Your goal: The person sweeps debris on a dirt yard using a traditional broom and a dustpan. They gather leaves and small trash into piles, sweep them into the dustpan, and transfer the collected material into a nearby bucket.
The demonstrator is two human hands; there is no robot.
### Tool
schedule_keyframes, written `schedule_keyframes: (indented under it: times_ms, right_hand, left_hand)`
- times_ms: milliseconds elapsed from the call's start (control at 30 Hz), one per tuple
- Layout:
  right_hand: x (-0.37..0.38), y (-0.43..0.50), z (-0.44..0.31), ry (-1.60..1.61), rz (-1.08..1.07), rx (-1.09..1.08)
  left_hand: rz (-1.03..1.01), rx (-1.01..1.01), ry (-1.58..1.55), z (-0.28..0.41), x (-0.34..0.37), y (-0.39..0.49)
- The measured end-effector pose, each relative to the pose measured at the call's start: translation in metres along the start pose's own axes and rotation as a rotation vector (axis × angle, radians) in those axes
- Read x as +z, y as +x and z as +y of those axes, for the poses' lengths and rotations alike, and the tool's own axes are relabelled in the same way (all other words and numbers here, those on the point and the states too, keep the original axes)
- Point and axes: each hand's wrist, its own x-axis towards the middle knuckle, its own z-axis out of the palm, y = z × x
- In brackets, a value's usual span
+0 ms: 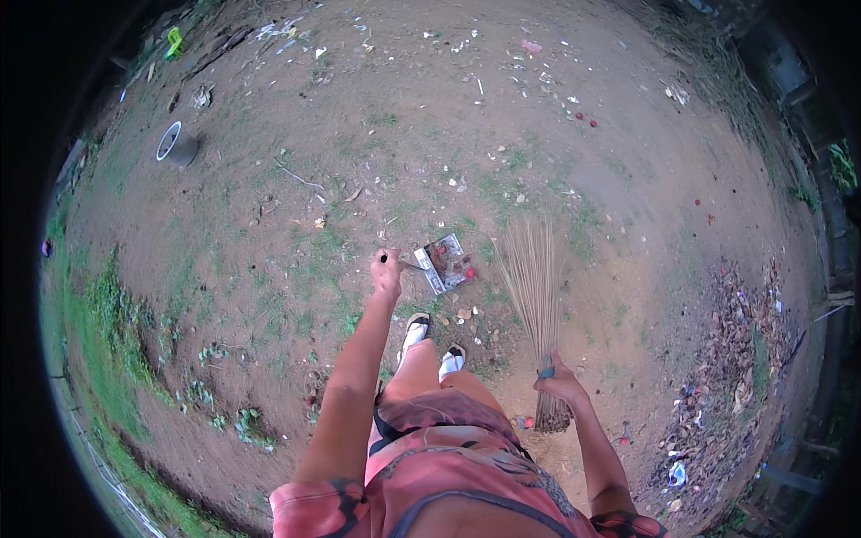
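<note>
My left hand [386, 272] is closed around the handle of a dustpan [430, 271], just ahead of my feet. Inside the pan lie brown debris, which looks like dry leaves, and small red round items [469, 274]. My right hand [565, 383] grips a stick broom [538, 289] by its bound part, close to my right side. The broom's thin bristles fan out away from me, to the right of the dustpan. A gap of bare soil separates the bristle tips from the pan.
A grey bucket [178, 146] leans at the far left, beyond a twig [296, 175]. Heaped dry leaves and litter [733, 350] lie on the right. Paper scraps dot the dirt ground [403, 134]. Green plants [128, 323] grow along the left, and a fence [841, 296] borders the right.
</note>
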Motion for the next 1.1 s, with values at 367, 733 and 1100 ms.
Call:
schedule_keyframes:
  times_ms: [367, 733, 1100]
  right_hand:
    - [-0.021, -0.041, -0.071, 0.054, -0.195, -0.238]
    - [0.074, 0.015, -0.272, 0.299, 0.059, -0.288]
    - [0.201, 0.06, -0.504, 0.412, -0.171, -0.393]
  left_hand:
    - [0.126, -0.112, -0.127, 0.045, -0.111, 0.024]
    - [0.328, -0.079, -0.31, 0.142, -0.295, 0.088]
    - [0.607, 0.088, -0.394, 0.296, -0.462, 0.187]
